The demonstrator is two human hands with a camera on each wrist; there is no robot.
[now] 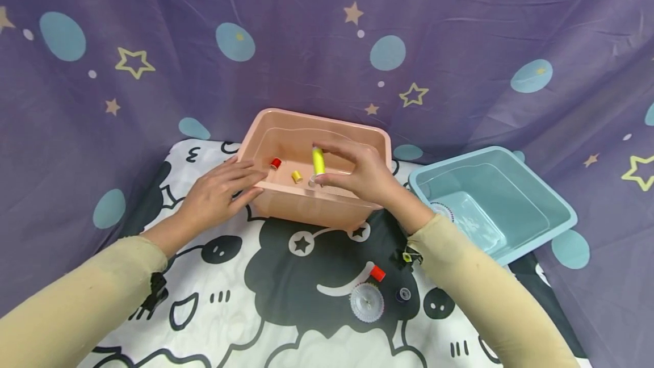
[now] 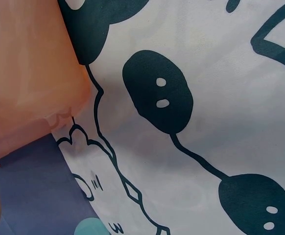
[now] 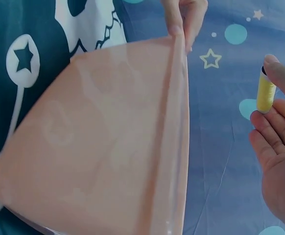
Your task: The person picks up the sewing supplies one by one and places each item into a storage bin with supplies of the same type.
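Observation:
My right hand (image 1: 365,172) pinches a yellow thread spool (image 1: 318,161) upright between thumb and fingertips, above the inside of a pink plastic bin (image 1: 306,203). In the right wrist view the yellow spool shows a dark upper end under the thumb. The left hand (image 1: 217,192) holds the bin's rim at its front left corner, thumb on one side and fingers on the other. On the bin's floor lie a red spool (image 1: 276,163) and a smaller yellow spool (image 1: 297,176). A whitish piece (image 1: 313,182) is partly hidden beneath the right hand.
A blue bin (image 1: 536,231) stands tilted at the right, holding a round bead-edged disc (image 1: 441,210). On the patterned cloth in front lie a red spool (image 1: 377,273), a clear disc with a beaded edge (image 1: 367,302) and a dark bobbin (image 1: 403,295). A purple curtain (image 1: 306,33) hangs behind.

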